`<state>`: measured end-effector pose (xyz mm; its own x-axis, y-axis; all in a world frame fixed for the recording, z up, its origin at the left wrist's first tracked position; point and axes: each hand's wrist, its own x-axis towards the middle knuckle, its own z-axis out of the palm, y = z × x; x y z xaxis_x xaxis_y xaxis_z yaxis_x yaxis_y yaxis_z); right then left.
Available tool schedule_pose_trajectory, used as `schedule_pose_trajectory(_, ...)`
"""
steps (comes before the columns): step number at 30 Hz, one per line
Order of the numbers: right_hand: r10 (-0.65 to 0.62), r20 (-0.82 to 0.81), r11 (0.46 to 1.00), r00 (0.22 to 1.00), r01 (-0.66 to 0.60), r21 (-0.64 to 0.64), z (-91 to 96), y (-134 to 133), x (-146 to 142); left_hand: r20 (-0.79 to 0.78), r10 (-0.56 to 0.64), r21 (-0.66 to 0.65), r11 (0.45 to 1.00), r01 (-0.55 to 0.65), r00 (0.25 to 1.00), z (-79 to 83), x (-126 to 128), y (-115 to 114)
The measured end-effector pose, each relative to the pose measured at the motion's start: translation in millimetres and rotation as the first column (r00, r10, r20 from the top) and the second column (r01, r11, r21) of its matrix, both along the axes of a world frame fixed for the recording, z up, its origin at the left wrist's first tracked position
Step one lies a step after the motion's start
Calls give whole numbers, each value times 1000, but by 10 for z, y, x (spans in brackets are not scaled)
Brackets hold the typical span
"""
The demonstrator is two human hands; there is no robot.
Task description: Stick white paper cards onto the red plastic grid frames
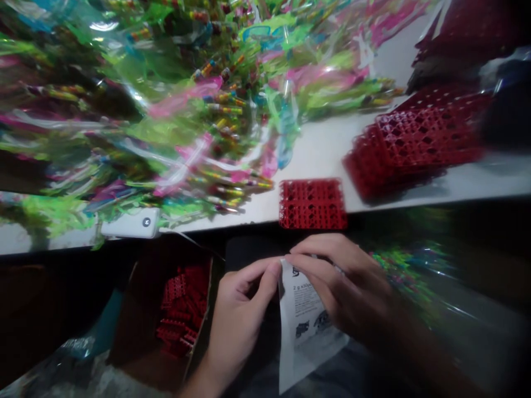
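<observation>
My left hand (240,315) pinches the top left corner of a white printed sachet (305,326) between thumb and fingers. My right hand (340,282) grips the sachet's upper right part, with its fingers over the top edge. The sachet hangs below both hands and bears black text, including "2 g x 30", and dark pictures. Just beyond my hands, a flat red lattice plastic piece (313,204) lies at the edge of the white table (315,149).
A large heap of shiny cellophane-wrapped items with striped sticks (166,110) covers the table's left and back. Stacked red lattice pieces (415,143) stand at right. A white power bank (130,223) sits on the near edge. Below it, an open cardboard box (182,309) holds red pieces.
</observation>
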<state>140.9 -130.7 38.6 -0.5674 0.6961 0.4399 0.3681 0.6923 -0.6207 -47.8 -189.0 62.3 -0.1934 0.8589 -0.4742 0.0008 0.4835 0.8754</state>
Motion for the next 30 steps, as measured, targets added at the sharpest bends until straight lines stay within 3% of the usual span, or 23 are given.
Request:
schedule_pose_trajectory(4, 60, 5, 993, 998, -60, 105, -1, -2, -40, -10, 34, 0, 999, -34, 999, 19, -43, -6)
schedule_pose_trajectory(10, -3, 5, 1000, 1000, 3, 22, 11, -25, -124, -107, -10, 56, 998, 16, 994, 69, -86, -46)
schedule_pose_trajectory(15, 48, 86, 987, 995, -60, 147, 45, -28, -124, -159, -8, 91, 996, 22, 987, 87, -88, -30)
schedule_pose_trajectory(21, 61, 98, 979, 993, -79, 186, -9, -21, -152, -129, 20, 33, 999, -16, 991, 76, -73, 9)
schedule_pose_trajectory(26, 4, -80, 996, 997, 3, 88, -93, 30, -235, -91, 27, 19, 999, -26, 995, 33, -98, 25)
schedule_pose_trajectory(30, 13, -60, 997, 998, -8, 80, -80, 68, -235, -80, 24, 28, 999, -21, 997, 1, -124, 47)
